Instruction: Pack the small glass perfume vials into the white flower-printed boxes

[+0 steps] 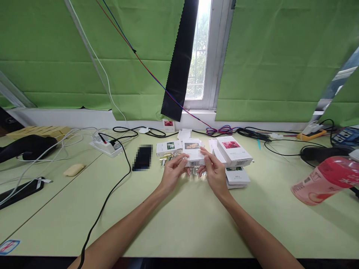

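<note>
Holding box (193,152) clamped between left hand (174,170) at eight o'clock and right hand (215,170) at four, near gold pieces (163,161) at nine, carton (235,151) at three.

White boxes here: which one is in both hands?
The tan-flower box, held between the left hand and right hand; the red-picture boxes and green-picture boxes sit outside their grip.
</note>
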